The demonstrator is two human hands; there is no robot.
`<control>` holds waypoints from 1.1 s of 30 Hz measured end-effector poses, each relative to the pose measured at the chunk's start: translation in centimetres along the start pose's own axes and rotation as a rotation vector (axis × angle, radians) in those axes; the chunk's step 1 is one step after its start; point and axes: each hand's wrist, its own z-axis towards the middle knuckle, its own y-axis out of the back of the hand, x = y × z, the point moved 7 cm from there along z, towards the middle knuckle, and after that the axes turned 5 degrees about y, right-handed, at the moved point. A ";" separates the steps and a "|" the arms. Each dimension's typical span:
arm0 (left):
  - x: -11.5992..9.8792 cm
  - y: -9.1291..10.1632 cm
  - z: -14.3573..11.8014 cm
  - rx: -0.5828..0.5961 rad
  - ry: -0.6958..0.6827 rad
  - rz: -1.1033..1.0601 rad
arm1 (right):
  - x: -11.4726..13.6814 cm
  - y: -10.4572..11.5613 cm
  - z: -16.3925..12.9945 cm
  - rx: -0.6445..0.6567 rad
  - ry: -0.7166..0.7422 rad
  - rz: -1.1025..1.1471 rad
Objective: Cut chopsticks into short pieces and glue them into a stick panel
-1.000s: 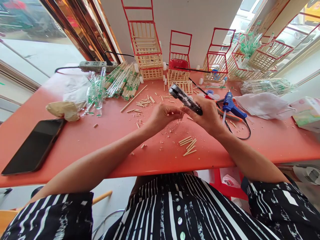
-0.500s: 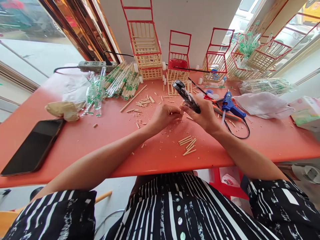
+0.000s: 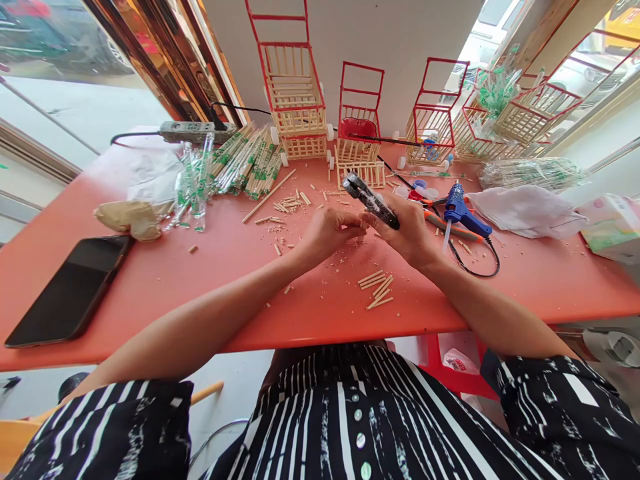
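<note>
My left hand [image 3: 330,230] is closed in a pinch over the table. Its fingertips hold a short wooden stick [image 3: 362,230], mostly hidden by the fingers. My right hand [image 3: 407,230] grips a black hand tool [image 3: 371,200] with worn whitish patches; its far end looks split, and its kind is unclear. The fingertips of both hands meet at the stick. Below them lies a small group of cut wooden sticks [image 3: 377,287]. Shavings and stick offcuts [image 3: 293,202] are scattered around and beyond my left hand.
Little stick-built carts with red handles [image 3: 295,93] stand along the back. Wrapped chopsticks [image 3: 250,160] and a power strip [image 3: 195,131] lie back left, a phone [image 3: 70,290] at left. A blue glue gun [image 3: 465,210], orange-handled pliers [image 3: 463,231] and a cloth [image 3: 530,210] lie at right.
The black tool has tilted slightly, its far end dipping down and to the left. Both hands stay together at the stick. The whole view has shifted a little.
</note>
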 end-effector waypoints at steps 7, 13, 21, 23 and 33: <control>0.3 -0.5 -0.3 -0.009 -0.028 -0.071 | 0.0 -0.2 -0.1 0.001 0.020 -0.019; 0.1 -0.5 -0.3 -0.018 -0.032 -0.030 | 0.0 -0.2 -0.1 0.017 0.017 -0.011; 0.2 -0.6 -0.5 -0.014 -0.058 -0.015 | -0.2 -0.1 0.1 0.044 0.037 0.039; 0.4 -0.7 -0.5 -0.010 -0.055 -0.004 | -0.3 -0.2 0.0 0.045 0.019 0.035; 0.4 -0.1 -0.6 -0.109 -0.088 0.029 | 0.7 0.2 0.0 0.005 0.058 0.004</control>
